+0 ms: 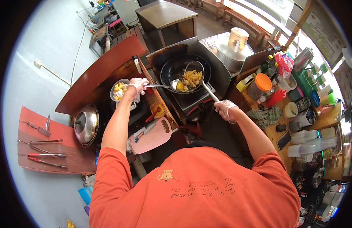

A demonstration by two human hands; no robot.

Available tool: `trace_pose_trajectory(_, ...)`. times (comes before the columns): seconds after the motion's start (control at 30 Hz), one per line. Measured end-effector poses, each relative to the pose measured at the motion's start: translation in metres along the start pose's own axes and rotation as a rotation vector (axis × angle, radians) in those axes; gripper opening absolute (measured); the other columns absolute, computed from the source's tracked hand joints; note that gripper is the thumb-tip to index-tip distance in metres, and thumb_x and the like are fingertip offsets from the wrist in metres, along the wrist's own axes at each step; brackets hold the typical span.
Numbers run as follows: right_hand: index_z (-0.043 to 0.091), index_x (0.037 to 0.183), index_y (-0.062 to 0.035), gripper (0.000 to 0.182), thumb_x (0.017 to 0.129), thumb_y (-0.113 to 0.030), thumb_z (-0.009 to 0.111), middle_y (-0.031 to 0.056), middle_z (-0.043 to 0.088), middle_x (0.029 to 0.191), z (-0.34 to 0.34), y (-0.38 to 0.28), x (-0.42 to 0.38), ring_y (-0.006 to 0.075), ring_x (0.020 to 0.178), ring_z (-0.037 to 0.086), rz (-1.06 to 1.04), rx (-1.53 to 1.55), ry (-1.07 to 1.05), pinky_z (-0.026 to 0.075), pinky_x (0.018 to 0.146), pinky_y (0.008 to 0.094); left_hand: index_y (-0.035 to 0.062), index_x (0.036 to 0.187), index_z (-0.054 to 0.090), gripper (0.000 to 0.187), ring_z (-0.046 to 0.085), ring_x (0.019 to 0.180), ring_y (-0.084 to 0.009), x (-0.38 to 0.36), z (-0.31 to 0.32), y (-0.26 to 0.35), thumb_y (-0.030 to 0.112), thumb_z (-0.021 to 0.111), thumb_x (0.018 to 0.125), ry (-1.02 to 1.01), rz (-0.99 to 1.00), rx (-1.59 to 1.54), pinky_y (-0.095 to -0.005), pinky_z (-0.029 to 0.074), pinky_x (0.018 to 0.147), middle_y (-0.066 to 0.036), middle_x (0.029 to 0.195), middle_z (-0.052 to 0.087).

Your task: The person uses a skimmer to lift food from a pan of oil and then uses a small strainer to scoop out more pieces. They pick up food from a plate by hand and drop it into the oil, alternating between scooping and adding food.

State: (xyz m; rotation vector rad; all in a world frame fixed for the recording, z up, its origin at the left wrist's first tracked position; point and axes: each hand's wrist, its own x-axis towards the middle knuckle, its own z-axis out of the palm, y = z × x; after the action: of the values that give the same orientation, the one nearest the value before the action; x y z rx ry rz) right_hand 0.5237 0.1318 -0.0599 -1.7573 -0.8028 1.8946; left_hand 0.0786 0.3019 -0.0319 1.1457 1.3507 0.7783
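My left hand (137, 87), in a clear plastic glove, is closed round the handle of a metal ladle (176, 84). The ladle's bowl is at the left side of a black wok (170, 68) on a stove. My right hand (226, 110), also gloved, grips the light handle of a wire strainer (195, 68). That strainer leans in the wok, beside and partly over yellow-brown food pieces (190, 79). Just left of my left hand is a container (113, 91) holding yellow and white food, partly hidden by my wrist.
A pink cutting board (155, 136) with a knife lies below the left hand. A lidded pan (86, 125) stands farther left. Behind the wok's metal shield is a large pot (231, 57). Bottles, an orange-lidded jar (262, 82) and a phone (284, 140) crowd the right counter.
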Motion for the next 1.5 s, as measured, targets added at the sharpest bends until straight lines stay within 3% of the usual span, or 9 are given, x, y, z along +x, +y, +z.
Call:
trace_pose_trajectory(0.5, 0.05, 0.076, -0.0107, 0.028, 0.094, -0.03, 0.058, -0.0061, 0.036, 0.049, -0.016, 0.003, 0.03, 0.0081, 0.035, 0.031, 0.135, 0.592, -0.43, 0.025, 0.032, 0.0253, -0.0005, 0.096, 0.067, 0.022, 0.052, 0.057, -0.01, -0.012, 0.036, 0.03, 0.021, 0.059, 0.095, 0.052, 0.097, -0.006, -0.0259, 0.043, 0.043, -0.001, 0.071, 0.058)
trace_pose_trajectory(0.63, 0.05, 0.076, -0.0096, 0.028, 0.091, -0.031, 0.061, -0.0054, 0.038, 0.049, -0.01, -0.001, 0.028, 0.0084, 0.036, 0.032, 0.064, 0.539, -0.4, 0.025, 0.033, 0.0254, 0.0022, 0.101, 0.069, 0.025, 0.062, 0.064, -0.0168, 0.001, 0.042, 0.042, 0.025, 0.061, 0.095, 0.103, 0.376, 0.396, -0.0345, 0.051, 0.052, -0.006, 0.072, 0.065)
trace_pose_trajectory(0.7, 0.05, 0.075, -0.0096, 0.029, 0.091, -0.031, 0.061, -0.0044, 0.039, 0.049, -0.013, -0.004, 0.025, 0.0086, 0.036, 0.033, 0.047, 0.493, -0.315, 0.025, 0.033, 0.0254, 0.0069, 0.098, 0.071, 0.02, 0.068, 0.08, -0.0281, 0.01, 0.043, 0.042, 0.023, 0.059, 0.093, 0.296, 0.785, 0.877, -0.038, 0.053, 0.07, -0.014, 0.085, 0.07)
trace_pose_trajectory(0.73, 0.05, 0.075, -0.01, 0.028, 0.091, -0.03, 0.061, -0.0038, 0.04, 0.05, -0.015, -0.005, 0.025, 0.0086, 0.036, 0.033, 0.038, 0.462, -0.277, 0.025, 0.033, 0.025, 0.0086, 0.099, 0.071, 0.02, 0.066, 0.09, -0.0343, 0.012, 0.041, 0.042, 0.023, 0.059, 0.092, 0.276, 0.705, 0.883, -0.0388, 0.051, 0.082, -0.015, 0.093, 0.07)
trace_pose_trajectory(0.9, 0.051, 0.075, -0.0101, 0.029, 0.091, -0.032, 0.063, -0.0035, 0.04, 0.05, -0.035, -0.01, 0.028, 0.0084, 0.037, 0.035, -0.018, 0.282, -0.131, 0.026, 0.034, 0.0234, 0.0085, 0.098, 0.07, 0.02, 0.067, 0.088, -0.032, 0.038, 0.022, 0.024, 0.024, 0.058, 0.093, 0.259, 0.668, 0.919, -0.0379, 0.052, 0.079, -0.015, 0.093, 0.07)
trace_pose_trajectory(0.97, 0.052, 0.072, -0.0105, 0.029, 0.091, -0.031, 0.062, -0.0032, 0.043, 0.05, -0.039, -0.016, 0.022, 0.0086, 0.037, 0.036, -0.043, 0.135, -0.01, 0.026, 0.035, 0.0237, 0.0084, 0.097, 0.07, 0.021, 0.067, 0.084, -0.0272, 0.047, 0.016, 0.012, 0.025, 0.059, 0.092, 0.198, 0.418, 0.735, -0.0364, 0.052, 0.079, -0.013, 0.087, 0.07)
trace_pose_trajectory(1.13, 0.053, 0.071, -0.0099, 0.032, 0.091, -0.033, 0.061, -0.0017, 0.043, 0.048, -0.05, -0.027, 0.02, 0.0108, 0.035, 0.037, -0.06, -0.106, 0.059, 0.027, 0.033, 0.0265, 0.004, 0.095, 0.069, 0.02, 0.052, 0.047, -0.011, 0.038, 0.016, 0.001, 0.023, 0.063, 0.093, 0.093, 0.161, 0.316, -0.0266, 0.043, 0.043, -0.003, 0.067, 0.06)
trace_pose_trajectory(1.3, 0.054, 0.069, -0.0108, 0.032, 0.089, -0.035, 0.062, -0.0017, 0.043, 0.049, -0.053, -0.034, 0.007, 0.0101, 0.036, 0.037, -0.005, -0.293, 0.085, 0.026, 0.032, 0.0269, 0.004, 0.092, 0.066, 0.015, 0.049, 0.052, -0.0096, 0.009, 0.01, -0.004, 0.019, 0.066, 0.093, -0.001, 0.048, 0.128, -0.026, 0.045, 0.046, -0.001, 0.068, 0.056)
trace_pose_trajectory(1.5, 0.056, 0.077, -0.0141, 0.016, 0.086, -0.023, 0.067, -0.0025, 0.049, 0.057, -0.062, -0.022, 0.008, 0.0086, 0.039, 0.041, 0.069, 0.063, -0.122, 0.031, 0.034, 0.0237, 0.013, 0.08, 0.06, 0.021, 0.039, 0.048, -0.0066, 0.001, -0.002, -0.033, 0.029, 0.062, 0.094, -0.27, 0.037, -0.198, -0.024, 0.032, 0.047, 0.006, 0.066, 0.051)
